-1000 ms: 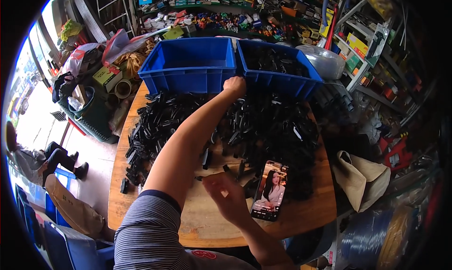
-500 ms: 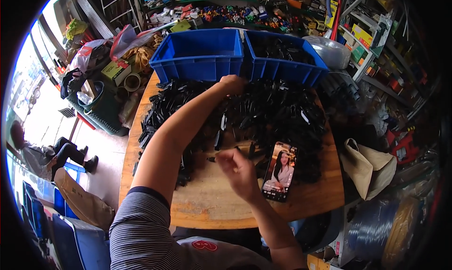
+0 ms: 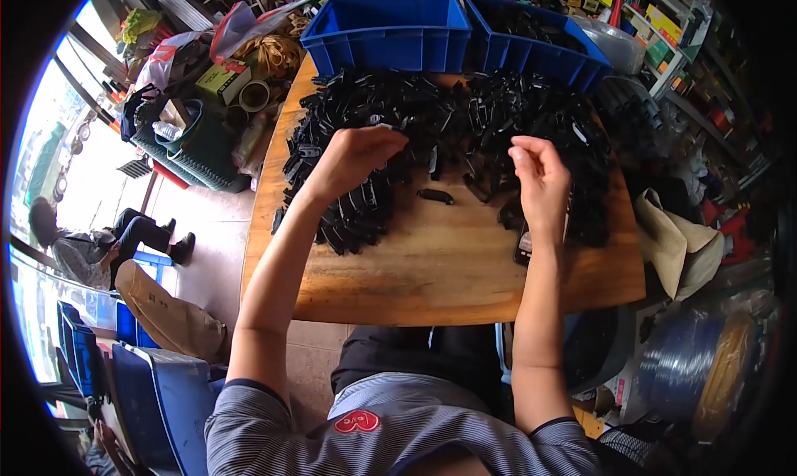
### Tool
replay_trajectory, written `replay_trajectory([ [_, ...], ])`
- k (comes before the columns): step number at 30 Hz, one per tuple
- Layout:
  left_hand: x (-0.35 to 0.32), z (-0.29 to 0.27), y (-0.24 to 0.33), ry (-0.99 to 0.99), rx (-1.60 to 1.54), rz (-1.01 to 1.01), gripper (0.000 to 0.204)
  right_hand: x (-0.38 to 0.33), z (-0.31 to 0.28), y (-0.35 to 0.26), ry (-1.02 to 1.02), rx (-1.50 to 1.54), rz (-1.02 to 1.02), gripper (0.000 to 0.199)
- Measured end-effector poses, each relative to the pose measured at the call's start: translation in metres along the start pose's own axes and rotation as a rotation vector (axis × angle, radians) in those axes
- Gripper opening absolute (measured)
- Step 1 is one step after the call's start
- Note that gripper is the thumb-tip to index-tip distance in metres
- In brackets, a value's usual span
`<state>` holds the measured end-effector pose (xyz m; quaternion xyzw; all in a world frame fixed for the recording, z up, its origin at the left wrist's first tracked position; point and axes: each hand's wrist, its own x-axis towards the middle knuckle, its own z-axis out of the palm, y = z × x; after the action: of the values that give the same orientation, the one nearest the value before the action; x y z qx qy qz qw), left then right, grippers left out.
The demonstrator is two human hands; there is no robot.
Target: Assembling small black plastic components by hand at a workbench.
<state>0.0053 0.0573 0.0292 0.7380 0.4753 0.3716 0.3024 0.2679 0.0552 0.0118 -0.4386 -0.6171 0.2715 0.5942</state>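
Observation:
My left hand [image 3: 353, 159] is over the left part of a heap of small black plastic pieces [image 3: 339, 102], its fingers pinched together; anything between them is too small to make out. Over the right-hand heap [image 3: 531, 102] my right hand [image 3: 544, 181] is raised with thumb and fingers closed, and I cannot see what they hold, if anything. A single black piece [image 3: 435, 196] lies on the wooden table [image 3: 398, 277] between my hands. Behind my right wrist, a phone [image 3: 522, 248] is mostly hidden.
Two blue bins stand at the far edge: the left bin [image 3: 390, 48] shows a bare inner wall, the right bin [image 3: 540, 61] holds black pieces. A person [image 3: 91, 244] sits at far left. Crowded shelves [image 3: 672, 53] and a cable spool [image 3: 681, 368] stand at right.
My left hand has come back from the bins toward me, over the left heap. My right hand has moved up and right, now in front of the phone. The view has shifted.

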Motion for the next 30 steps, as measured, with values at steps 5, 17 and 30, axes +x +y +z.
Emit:
replay_trajectory([
  [5, -0.022, 0.022, 0.003, 0.018, 0.142, 0.201, 0.015, -0.012, 0.027, 0.023, -0.296, -0.596, -0.314, 0.007],
  [17, 0.015, 0.062, -0.008, -0.099, 0.816, 0.376, 0.025, -0.029, 0.029, 0.031, -0.43, -0.749, -0.154, 0.019],
  [30, 0.025, 0.048, -0.037, -0.144, 0.755, 0.48, 0.038, -0.02, 0.035, 0.014, -0.39, 0.262, 0.25, 0.033],
])
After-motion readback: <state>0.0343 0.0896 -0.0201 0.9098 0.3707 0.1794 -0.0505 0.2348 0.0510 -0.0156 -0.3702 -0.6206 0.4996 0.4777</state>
